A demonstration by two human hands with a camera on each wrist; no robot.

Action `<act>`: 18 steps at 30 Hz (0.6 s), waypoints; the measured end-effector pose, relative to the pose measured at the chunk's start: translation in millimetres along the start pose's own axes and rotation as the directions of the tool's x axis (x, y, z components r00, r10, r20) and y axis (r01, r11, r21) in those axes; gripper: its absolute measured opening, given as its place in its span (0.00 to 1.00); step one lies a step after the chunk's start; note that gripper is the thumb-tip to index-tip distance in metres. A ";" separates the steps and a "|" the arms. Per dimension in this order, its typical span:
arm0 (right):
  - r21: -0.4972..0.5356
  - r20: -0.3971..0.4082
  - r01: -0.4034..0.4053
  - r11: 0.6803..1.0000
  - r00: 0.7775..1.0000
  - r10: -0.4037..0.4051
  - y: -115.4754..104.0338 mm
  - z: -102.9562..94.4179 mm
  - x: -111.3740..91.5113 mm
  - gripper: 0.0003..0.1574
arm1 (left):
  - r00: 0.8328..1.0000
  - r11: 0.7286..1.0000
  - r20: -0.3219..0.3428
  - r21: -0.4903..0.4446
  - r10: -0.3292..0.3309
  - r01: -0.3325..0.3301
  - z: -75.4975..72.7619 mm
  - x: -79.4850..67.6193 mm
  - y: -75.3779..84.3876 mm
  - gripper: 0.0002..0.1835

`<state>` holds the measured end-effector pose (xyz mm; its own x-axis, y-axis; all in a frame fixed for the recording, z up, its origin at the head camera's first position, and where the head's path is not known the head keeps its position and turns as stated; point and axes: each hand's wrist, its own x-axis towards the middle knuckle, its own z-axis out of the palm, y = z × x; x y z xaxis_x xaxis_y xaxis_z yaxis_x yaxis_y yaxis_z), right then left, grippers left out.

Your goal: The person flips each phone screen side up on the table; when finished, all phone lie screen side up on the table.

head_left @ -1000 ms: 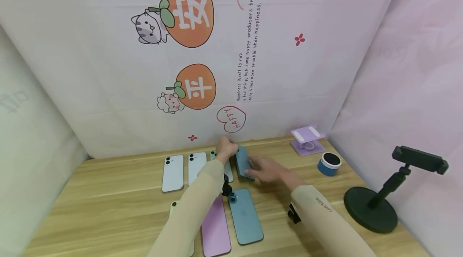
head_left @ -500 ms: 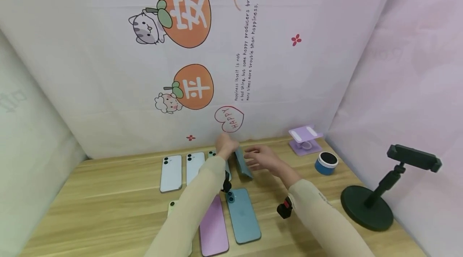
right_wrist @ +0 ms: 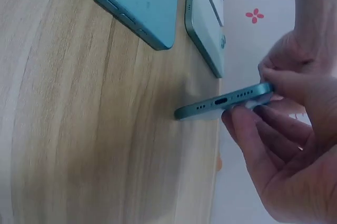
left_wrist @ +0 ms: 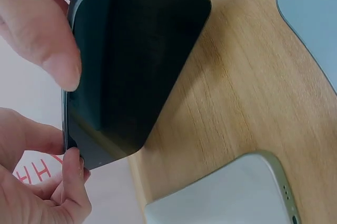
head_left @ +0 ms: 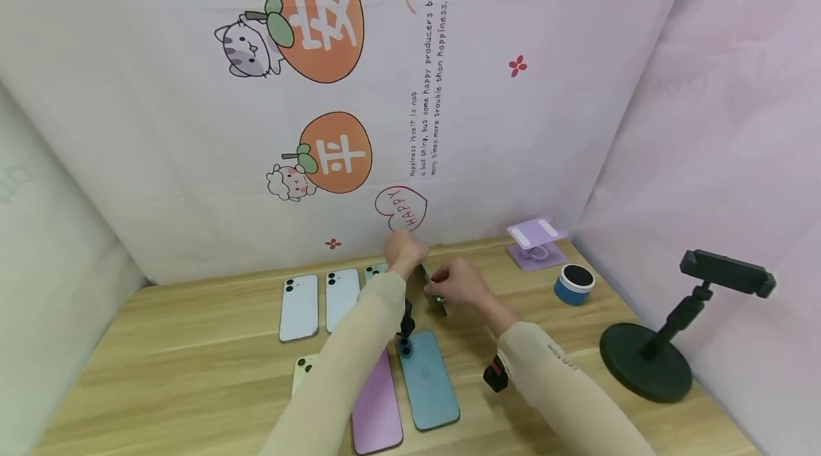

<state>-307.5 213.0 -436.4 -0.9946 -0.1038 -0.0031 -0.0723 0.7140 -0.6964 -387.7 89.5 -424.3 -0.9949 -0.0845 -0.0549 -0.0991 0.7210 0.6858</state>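
Note:
A teal smartphone (left_wrist: 137, 61) is tilted up on its long edge over the wooden table, near the back wall. Its dark screen faces the left wrist camera, and the end with the charging port points toward the right wrist camera. My left hand (head_left: 405, 251) pinches the corner at the far end, by the wall. With thumb and fingers my right hand (head_left: 457, 281) grips the raised side near the port end. A pale green phone (left_wrist: 221, 187) lies just left of it, mostly behind my left arm in the head view. Nearer lies a blue phone (head_left: 428, 381), back up.
Two white phones (head_left: 298, 308) lie in the back row on the left. A purple phone (head_left: 377, 406) and a yellow-green phone (head_left: 303, 368) are partly under my left sleeve. To the right stand a lilac phone stand (head_left: 537, 242), a blue-and-white round container (head_left: 574, 285) and a black stand (head_left: 646, 362).
The teal phone has turned from showing its back to standing nearly edge-on. My right hand came away from it with spread fingers, then took hold of its side. My left hand kept its grip.

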 end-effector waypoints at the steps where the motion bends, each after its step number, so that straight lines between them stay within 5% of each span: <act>1: -0.035 -0.012 0.004 0.999 1.000 -0.004 -1.7 0.0 -0.1 0.11 | 1.000 1.000 -0.001 0.004 0.001 -0.001 -0.2 0.0 0.5 0.04; 4: -0.096 -0.050 -0.014 0.995 0.999 0.009 -6.5 2.0 -1.0 0.07 | 1.000 1.000 -0.003 -0.002 0.004 -0.004 0.3 -0.4 0.2 0.07; 9: -0.180 -0.136 -0.007 0.984 0.991 -0.018 -14.6 6.9 -4.2 0.28 | 1.000 0.998 -0.003 -0.059 0.017 -0.018 1.4 1.1 -4.8 0.05; 14: -0.292 -0.207 0.002 0.956 0.976 -0.066 -19.1 7.9 -6.2 0.33 | 0.999 0.981 0.036 -0.190 0.035 -0.028 0.3 6.1 -12.5 0.22; 18: -0.302 -0.220 -0.028 0.953 0.975 -0.041 -14.8 3.7 -5.7 0.28 | 0.993 0.969 0.035 -0.225 0.109 -0.098 -4.2 6.4 -21.4 0.12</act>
<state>-300.5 200.4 -428.8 -0.9829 0.0215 0.1831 -0.0637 0.8925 -0.4466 -391.9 70.7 -436.3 -0.9998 0.0185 -0.0054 0.0057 0.5523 0.8336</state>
